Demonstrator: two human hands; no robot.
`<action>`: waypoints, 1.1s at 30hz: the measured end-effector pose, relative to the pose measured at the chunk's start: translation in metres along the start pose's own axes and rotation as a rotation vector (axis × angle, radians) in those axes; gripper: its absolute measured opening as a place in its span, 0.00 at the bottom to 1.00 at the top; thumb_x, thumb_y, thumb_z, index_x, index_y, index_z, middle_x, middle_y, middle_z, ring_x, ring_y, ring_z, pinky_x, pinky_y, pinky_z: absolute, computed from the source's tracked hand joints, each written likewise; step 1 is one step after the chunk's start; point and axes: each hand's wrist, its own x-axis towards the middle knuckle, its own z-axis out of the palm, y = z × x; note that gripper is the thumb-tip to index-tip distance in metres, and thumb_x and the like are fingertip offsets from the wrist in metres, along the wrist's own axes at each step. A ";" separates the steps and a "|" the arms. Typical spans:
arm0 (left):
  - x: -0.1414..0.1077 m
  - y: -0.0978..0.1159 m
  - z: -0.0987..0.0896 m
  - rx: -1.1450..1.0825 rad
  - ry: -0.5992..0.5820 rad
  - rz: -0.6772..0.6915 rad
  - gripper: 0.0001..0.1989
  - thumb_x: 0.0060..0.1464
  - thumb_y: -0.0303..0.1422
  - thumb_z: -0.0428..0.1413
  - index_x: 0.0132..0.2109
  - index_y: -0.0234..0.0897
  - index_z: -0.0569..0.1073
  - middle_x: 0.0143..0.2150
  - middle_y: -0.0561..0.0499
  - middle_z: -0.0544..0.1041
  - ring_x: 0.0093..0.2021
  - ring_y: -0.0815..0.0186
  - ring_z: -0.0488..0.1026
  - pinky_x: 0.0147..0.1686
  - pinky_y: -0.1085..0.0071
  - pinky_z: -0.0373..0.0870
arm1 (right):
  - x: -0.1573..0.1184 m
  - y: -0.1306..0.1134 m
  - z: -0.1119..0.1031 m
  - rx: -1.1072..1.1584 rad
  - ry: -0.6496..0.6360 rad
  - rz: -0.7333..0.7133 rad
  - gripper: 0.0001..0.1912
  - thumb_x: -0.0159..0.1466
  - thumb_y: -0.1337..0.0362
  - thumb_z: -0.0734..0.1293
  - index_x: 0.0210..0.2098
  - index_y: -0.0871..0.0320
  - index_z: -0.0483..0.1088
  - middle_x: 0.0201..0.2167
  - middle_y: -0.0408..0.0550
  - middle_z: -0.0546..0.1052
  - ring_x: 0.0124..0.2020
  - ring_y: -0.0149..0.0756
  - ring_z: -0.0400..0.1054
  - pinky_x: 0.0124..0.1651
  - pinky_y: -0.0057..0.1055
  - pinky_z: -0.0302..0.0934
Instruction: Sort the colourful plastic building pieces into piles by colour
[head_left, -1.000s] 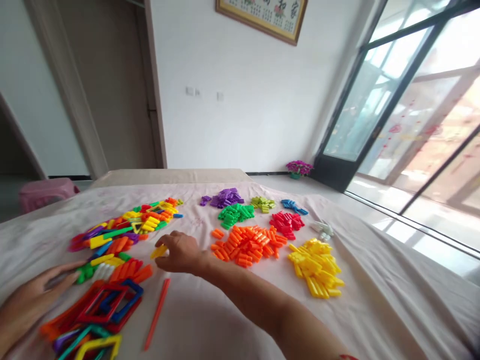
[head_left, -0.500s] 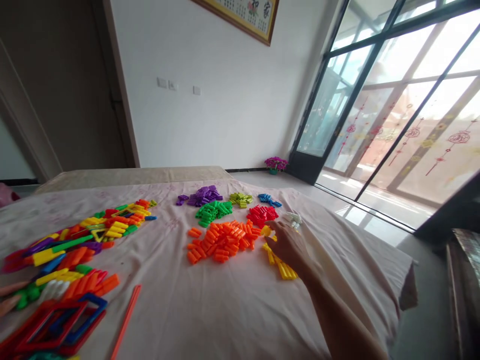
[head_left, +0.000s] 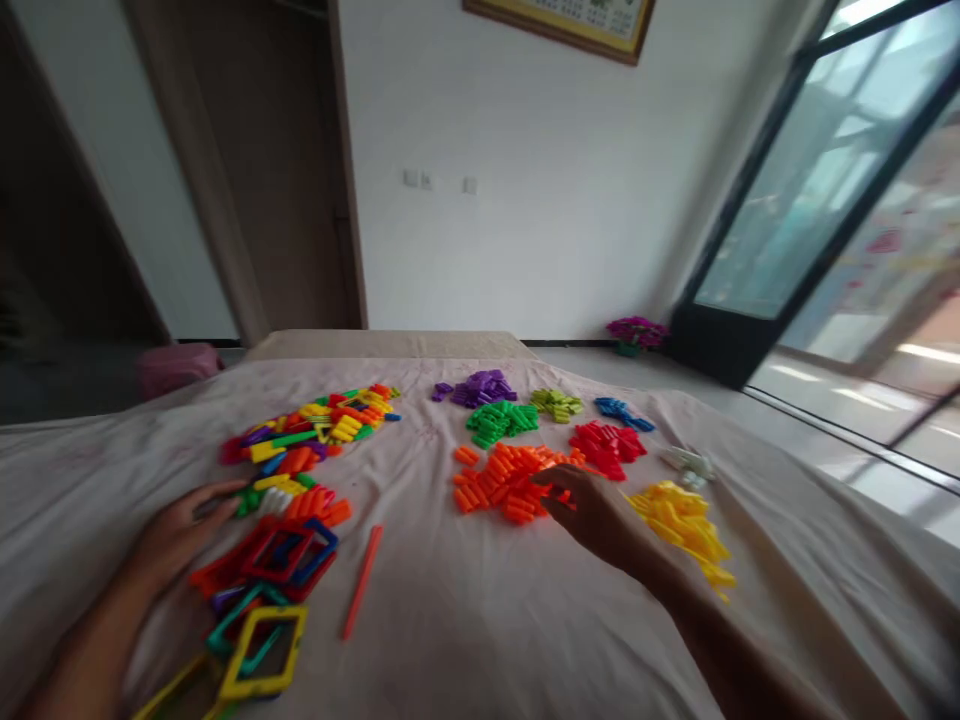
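On the left, my left hand reaches in with thumb and forefinger closed about a green toy block. That block lies at the near edge of a mixed heap of plastic building blocks, beside some white pieces. My right hand is over the right edge of a pile of orange blocks, its fingers bent and parted from the thumb, with nothing seen in them. Just right of that wrist lies a pile of yellow blocks. Motion blurs the right fingertips somewhat.
Behind the orange pile are purple, green, lime, blue and red blocks. White pieces lie far right. Square frames and an orange rod lie nearer on the cloth.
The view has swung left, bringing more of my left arm in. My right hand has moved left from the yellow pile to the orange one. My left hand stays at the green block.
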 end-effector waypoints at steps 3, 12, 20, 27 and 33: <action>-0.004 -0.002 -0.012 -0.091 -0.060 0.035 0.25 0.48 0.47 0.56 0.49 0.35 0.75 0.49 0.45 0.79 0.51 0.53 0.74 0.53 0.61 0.68 | 0.035 -0.050 0.040 0.164 -0.133 -0.228 0.15 0.62 0.66 0.62 0.45 0.50 0.75 0.45 0.49 0.77 0.44 0.37 0.72 0.49 0.33 0.64; 0.001 -0.008 -0.005 -0.184 -0.048 0.038 0.26 0.48 0.48 0.57 0.49 0.35 0.76 0.47 0.44 0.79 0.47 0.53 0.76 0.51 0.61 0.70 | 0.155 -0.157 0.174 0.286 -0.136 -0.447 0.25 0.57 0.76 0.62 0.51 0.54 0.73 0.50 0.48 0.75 0.47 0.36 0.70 0.52 0.31 0.62; 0.002 -0.012 -0.005 -0.200 -0.055 0.054 0.27 0.50 0.48 0.57 0.51 0.35 0.76 0.51 0.42 0.78 0.52 0.52 0.74 0.51 0.62 0.70 | 0.211 -0.219 0.208 0.001 -0.108 -0.745 0.21 0.59 0.73 0.64 0.50 0.53 0.73 0.47 0.48 0.77 0.51 0.43 0.64 0.52 0.36 0.59; 0.001 -0.005 -0.007 -0.187 -0.057 0.028 0.29 0.48 0.51 0.58 0.50 0.34 0.76 0.49 0.43 0.79 0.49 0.52 0.75 0.53 0.60 0.69 | 0.203 -0.211 0.202 0.076 -0.045 -0.555 0.12 0.67 0.63 0.61 0.44 0.55 0.75 0.39 0.49 0.78 0.44 0.40 0.67 0.44 0.32 0.59; 0.005 -0.016 -0.008 -0.100 -0.078 -0.012 0.30 0.48 0.50 0.57 0.53 0.35 0.74 0.50 0.44 0.78 0.50 0.52 0.74 0.54 0.60 0.68 | 0.166 -0.158 0.137 0.207 -0.110 -0.352 0.16 0.64 0.64 0.61 0.50 0.55 0.71 0.37 0.45 0.78 0.34 0.33 0.69 0.34 0.25 0.55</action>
